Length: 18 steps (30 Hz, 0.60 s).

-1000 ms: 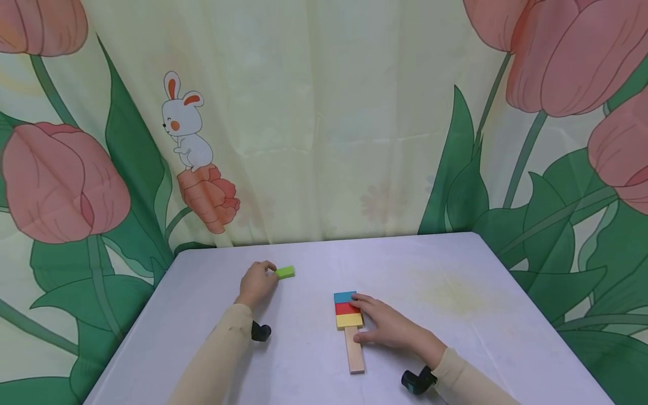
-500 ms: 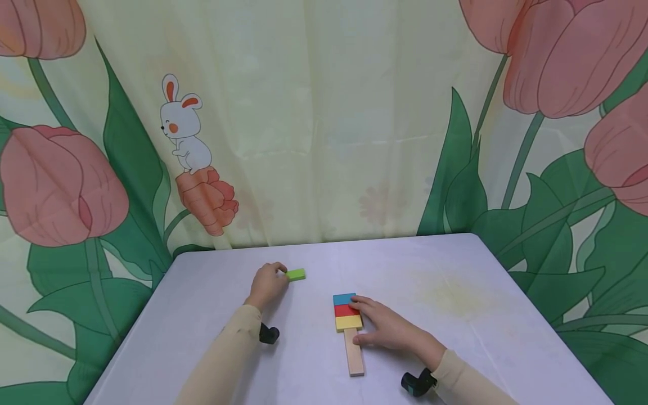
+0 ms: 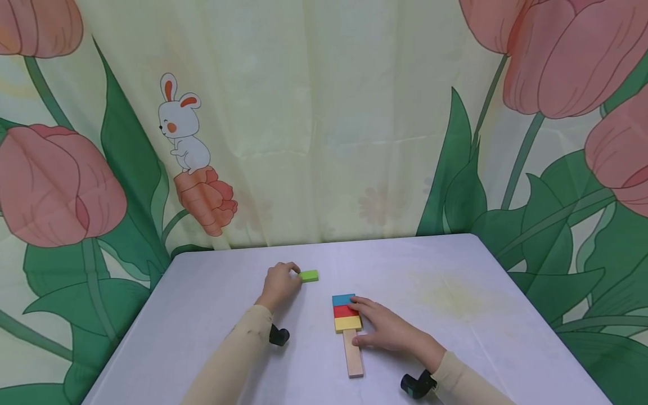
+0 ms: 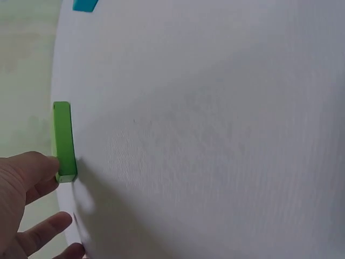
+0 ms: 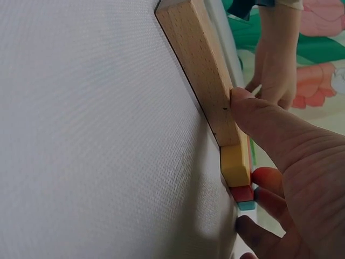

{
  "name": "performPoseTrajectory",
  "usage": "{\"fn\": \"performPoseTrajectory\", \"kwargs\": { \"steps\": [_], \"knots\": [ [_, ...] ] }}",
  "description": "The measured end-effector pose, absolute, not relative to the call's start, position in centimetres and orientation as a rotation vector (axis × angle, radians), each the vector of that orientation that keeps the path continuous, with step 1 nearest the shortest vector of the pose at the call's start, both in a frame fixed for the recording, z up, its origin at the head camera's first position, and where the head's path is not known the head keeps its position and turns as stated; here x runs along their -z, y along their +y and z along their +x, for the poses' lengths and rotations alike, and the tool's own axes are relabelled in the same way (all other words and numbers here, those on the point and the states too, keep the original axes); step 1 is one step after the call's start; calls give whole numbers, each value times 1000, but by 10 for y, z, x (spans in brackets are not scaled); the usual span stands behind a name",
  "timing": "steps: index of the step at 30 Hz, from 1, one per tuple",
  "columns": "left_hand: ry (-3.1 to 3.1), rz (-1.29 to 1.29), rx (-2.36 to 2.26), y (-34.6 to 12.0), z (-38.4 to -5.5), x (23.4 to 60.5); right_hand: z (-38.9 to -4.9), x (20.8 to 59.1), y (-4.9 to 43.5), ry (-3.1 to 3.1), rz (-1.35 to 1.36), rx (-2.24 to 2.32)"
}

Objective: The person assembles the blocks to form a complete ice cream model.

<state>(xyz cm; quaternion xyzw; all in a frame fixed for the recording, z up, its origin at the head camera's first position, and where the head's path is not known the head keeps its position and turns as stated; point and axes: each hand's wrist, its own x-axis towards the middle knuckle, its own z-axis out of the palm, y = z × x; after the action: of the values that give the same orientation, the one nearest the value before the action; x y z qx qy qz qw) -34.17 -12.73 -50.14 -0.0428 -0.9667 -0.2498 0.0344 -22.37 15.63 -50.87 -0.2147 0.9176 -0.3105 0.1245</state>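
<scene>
My left hand (image 3: 279, 286) pinches one end of a green block (image 4: 63, 137) between thumb and fingers, left of the row. In the middle of the table a blue block (image 3: 343, 300), a red block (image 3: 342, 311) and a yellow block (image 3: 347, 324) lie against one another in a row. A long plain wooden block (image 3: 353, 355) extends from the yellow one toward me. My right hand (image 3: 394, 331) rests at the right side of these blocks, fingers extended over the red and blue ones. Its thumb touches the wooden block (image 5: 202, 65) in the right wrist view.
A white cloth covers the table (image 3: 455, 349), with a faint yellowish stain on its right half. Behind the far edge hangs a curtain (image 3: 324, 124) printed with tulips and a rabbit. Black wrist cameras sit on both sleeves.
The left hand has moved right with the green block, nearer to the row of blocks. The right hand has stayed in place on the blocks.
</scene>
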Motion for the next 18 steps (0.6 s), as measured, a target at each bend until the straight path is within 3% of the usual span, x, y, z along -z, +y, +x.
{"fn": "performPoseTrajectory", "kwargs": {
  "steps": [18],
  "knots": [
    [-2963, -241, 860, -92, -332, 500, -222, 507, 157, 2661, -628, 916]
  ]
}}
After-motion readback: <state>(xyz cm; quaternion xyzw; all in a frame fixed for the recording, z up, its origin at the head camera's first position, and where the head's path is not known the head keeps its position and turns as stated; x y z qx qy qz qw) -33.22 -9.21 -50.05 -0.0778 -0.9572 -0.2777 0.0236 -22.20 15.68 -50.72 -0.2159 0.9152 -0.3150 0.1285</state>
